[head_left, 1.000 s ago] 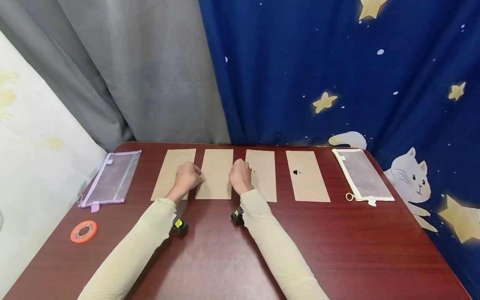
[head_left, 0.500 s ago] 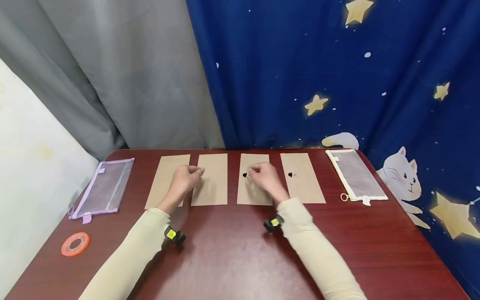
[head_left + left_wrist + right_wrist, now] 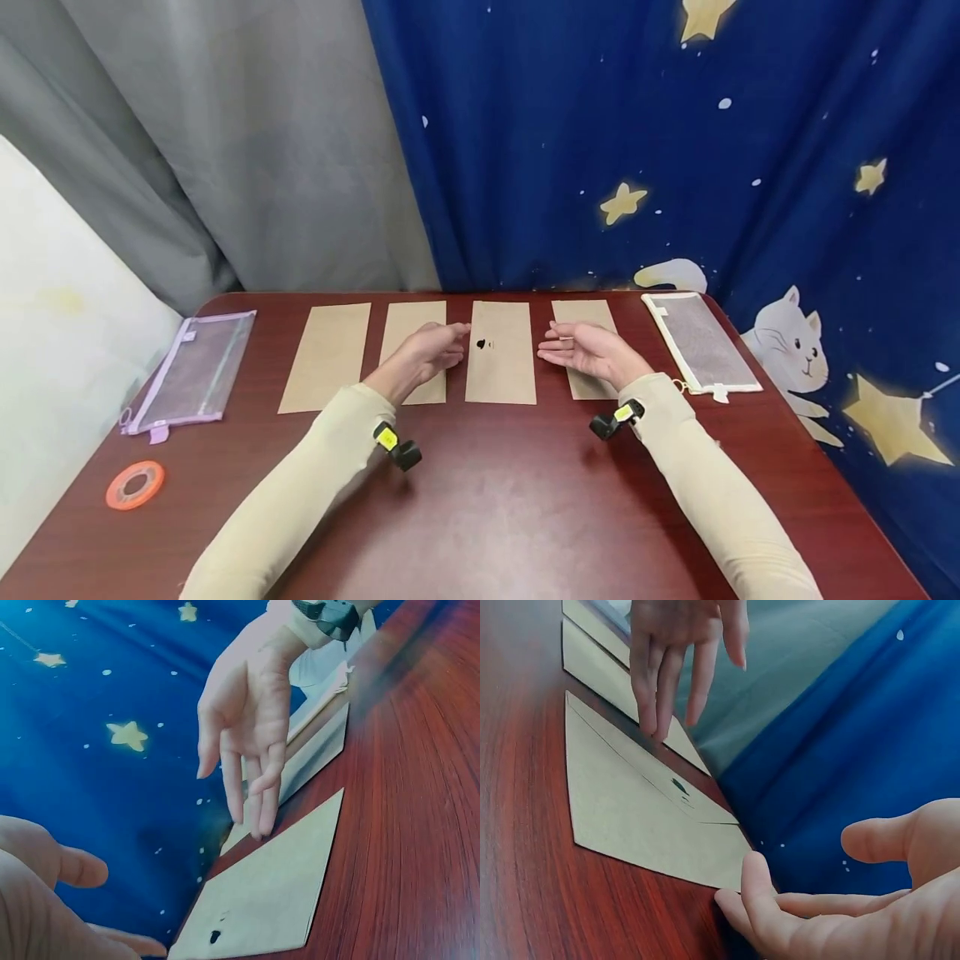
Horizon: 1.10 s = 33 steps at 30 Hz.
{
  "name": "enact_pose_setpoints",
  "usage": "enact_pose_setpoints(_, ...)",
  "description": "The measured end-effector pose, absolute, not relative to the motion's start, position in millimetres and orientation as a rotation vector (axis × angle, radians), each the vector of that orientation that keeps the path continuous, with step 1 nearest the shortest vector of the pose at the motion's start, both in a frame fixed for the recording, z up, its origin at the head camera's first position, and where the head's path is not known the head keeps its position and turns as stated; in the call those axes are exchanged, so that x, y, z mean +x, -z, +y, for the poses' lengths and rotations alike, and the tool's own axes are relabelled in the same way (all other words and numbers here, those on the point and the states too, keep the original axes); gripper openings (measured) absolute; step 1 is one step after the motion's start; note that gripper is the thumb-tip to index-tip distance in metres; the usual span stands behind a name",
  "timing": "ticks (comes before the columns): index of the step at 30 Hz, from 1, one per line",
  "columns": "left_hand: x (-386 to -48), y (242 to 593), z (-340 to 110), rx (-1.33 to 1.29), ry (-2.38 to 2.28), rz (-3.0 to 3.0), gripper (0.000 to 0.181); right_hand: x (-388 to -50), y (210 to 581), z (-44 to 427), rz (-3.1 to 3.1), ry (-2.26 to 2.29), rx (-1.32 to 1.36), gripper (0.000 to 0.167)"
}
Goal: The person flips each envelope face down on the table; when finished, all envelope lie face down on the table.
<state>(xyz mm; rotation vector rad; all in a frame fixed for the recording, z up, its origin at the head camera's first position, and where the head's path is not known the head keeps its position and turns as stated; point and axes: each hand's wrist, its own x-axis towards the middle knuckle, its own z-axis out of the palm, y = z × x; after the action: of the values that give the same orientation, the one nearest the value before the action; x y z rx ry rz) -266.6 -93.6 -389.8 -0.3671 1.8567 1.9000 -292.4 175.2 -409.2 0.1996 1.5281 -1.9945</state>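
Observation:
Several tan paper envelopes lie in a row along the table's far side. My left hand (image 3: 427, 354) is over the second envelope from the left (image 3: 408, 317), fingers extended toward the third envelope (image 3: 501, 371), which bears a small black printed mark. My right hand (image 3: 588, 350) is over the rightmost envelope (image 3: 596, 312), partly hiding it, with its fingers straight and pointing left. Neither hand holds anything. In the right wrist view the marked envelope (image 3: 637, 802) shows a slanting flap edge between the two hands. The leftmost envelope (image 3: 326, 358) lies untouched.
A purple-edged mesh zip pouch (image 3: 198, 367) lies at the far left, a white-edged one (image 3: 701, 342) at the far right. An orange ring-shaped roll (image 3: 135, 485) sits on the left of the brown table (image 3: 480, 517). Curtains (image 3: 525, 150) hang behind.
My right hand has moved right, from beside the third envelope to over the rightmost one, and its fingers have straightened. My left hand has shifted right over the second envelope, its fingers extending.

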Motion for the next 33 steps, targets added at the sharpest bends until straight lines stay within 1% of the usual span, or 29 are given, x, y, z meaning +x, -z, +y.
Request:
enact_pose_setpoints(4,-267.5,395.0,-82.3,-0.432,-1.851,1.889,0.06,-289.9,413.9,172.4,1.486,1.964,0.241,0.06)
enact_pose_setpoints(10,-265.8,400.4,-77.0,-0.43,-1.842,1.881,0.065,-284.9,415.9,163.5,1.645,1.856,0.193,0.053)
enact_pose_setpoints(12,-266.1,400.3,-79.8,-0.423,-1.848,1.865,0.06,-284.3,416.2,160.7,1.722,1.819,0.171,0.05)
enact_pose_setpoints(17,-269.5,398.2,-88.9,-0.395,-1.87,1.818,0.029,-280.9,417.1,158.3,1.934,1.751,0.081,0.043)
enact_pose_setpoints(19,-270.3,396.7,-91.2,-0.384,-1.892,1.789,0.026,-278.5,419.3,156.5,2.015,1.762,0.071,0.04)
enact_pose_setpoints(23,-270.4,395.6,-95.3,-0.374,-1.949,1.72,0.037,-275.5,426.7,150.0,2.115,1.854,0.139,0.035)
enact_pose_setpoints(26,-270.5,396.1,-99.0,-0.364,-1.992,1.675,0.043,-275.5,430.9,148.3,2.09,1.955,0.19,0.038)
enact_pose_setpoints(31,-273.0,391.3,-102.9,-0.334,-2.013,1.694,0.042,-275.3,427.1,150.2,1.989,2.066,0.209,0.043)
enact_pose_setpoints(33,-275.2,387.1,-104.0,-0.33,-2.042,1.718,0.036,-276.2,421.5,149.7,1.977,2.08,0.19,0.043)
